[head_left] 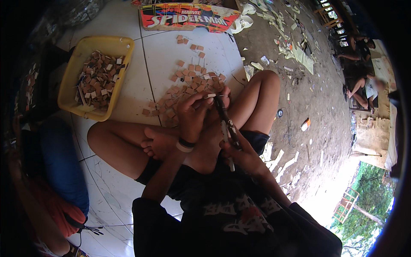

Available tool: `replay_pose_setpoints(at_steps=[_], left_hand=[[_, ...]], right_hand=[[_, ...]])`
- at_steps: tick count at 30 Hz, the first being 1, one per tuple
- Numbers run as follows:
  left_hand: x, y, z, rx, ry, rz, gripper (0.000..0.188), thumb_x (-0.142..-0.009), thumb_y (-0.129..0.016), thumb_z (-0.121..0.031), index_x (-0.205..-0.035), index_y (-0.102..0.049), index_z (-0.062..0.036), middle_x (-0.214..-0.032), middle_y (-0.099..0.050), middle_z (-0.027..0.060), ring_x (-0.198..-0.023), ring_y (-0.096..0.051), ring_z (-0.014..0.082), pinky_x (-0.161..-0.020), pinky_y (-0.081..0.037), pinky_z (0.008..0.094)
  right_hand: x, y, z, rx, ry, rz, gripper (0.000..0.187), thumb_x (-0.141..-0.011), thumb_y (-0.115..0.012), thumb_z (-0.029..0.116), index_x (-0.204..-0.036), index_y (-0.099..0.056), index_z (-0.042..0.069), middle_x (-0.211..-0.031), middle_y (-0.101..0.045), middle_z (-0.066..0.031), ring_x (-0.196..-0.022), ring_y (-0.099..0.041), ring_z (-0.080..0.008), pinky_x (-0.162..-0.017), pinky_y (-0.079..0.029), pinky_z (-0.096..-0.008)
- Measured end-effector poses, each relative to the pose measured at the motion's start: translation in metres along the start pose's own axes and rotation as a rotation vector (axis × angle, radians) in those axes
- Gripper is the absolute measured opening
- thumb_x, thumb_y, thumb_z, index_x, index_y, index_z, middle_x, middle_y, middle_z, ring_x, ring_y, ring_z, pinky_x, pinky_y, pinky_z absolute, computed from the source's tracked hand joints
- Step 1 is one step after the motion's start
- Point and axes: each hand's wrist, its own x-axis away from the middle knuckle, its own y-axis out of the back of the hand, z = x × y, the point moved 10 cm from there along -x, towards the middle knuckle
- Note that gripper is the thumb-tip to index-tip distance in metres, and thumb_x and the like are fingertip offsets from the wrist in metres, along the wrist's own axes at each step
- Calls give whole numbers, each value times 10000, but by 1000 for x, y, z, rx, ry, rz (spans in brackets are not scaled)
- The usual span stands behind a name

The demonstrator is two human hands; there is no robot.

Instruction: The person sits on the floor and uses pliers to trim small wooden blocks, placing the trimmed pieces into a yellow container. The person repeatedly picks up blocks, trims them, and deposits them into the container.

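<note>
My left hand (191, 118) is raised over my crossed legs, its fingers pinched on a small light piece (209, 96). My right hand (239, 152) is wrapped round the handles of a dark hand tool like pliers (223, 115), with worn white patches. The tool's head is up beside the light piece; whether its jaws touch the piece cannot be made out. Just beyond my hands, many small brown square pieces (192, 81) with pale edges lie loose on the white tiled floor. More such squares (98, 81) fill part of a yellow plastic tub (66, 92) at the left.
A colourful printed box (188, 18) stands at the far side of the tiles. To the right, an earthen floor (317, 128) is strewn with pale scraps. Other people (364, 90) sit at the far right. Another person's arm (38, 214) and a blue bundle (64, 167) are at the left.
</note>
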Motion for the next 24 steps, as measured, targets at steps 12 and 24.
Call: replay_pose_setpoints(at_steps=[12,24], left_hand=[[8,2,-21,-327,-250,-47,159,-910,-761,65,-1067,-761,41,-1013,-797,137,-863,-777,185,-751,-606,274],[-17,21,6,-151,221,58,230,-993,-776,-130,-1150,-752,36,-898,-753,30,-834,-711,76,-715,-551,224]], right_hand=[[-1,5,17,903,243,-276,853,-950,-547,-82,-1706,-267,198,-1075,-556,-269,-957,-642,-508,-841,-522,-592],[8,31,37,689,333,-182,815,-974,-623,-55,-1697,-304,145,-1352,-593,-293,-1201,-622,-485,-1015,-499,-502]])
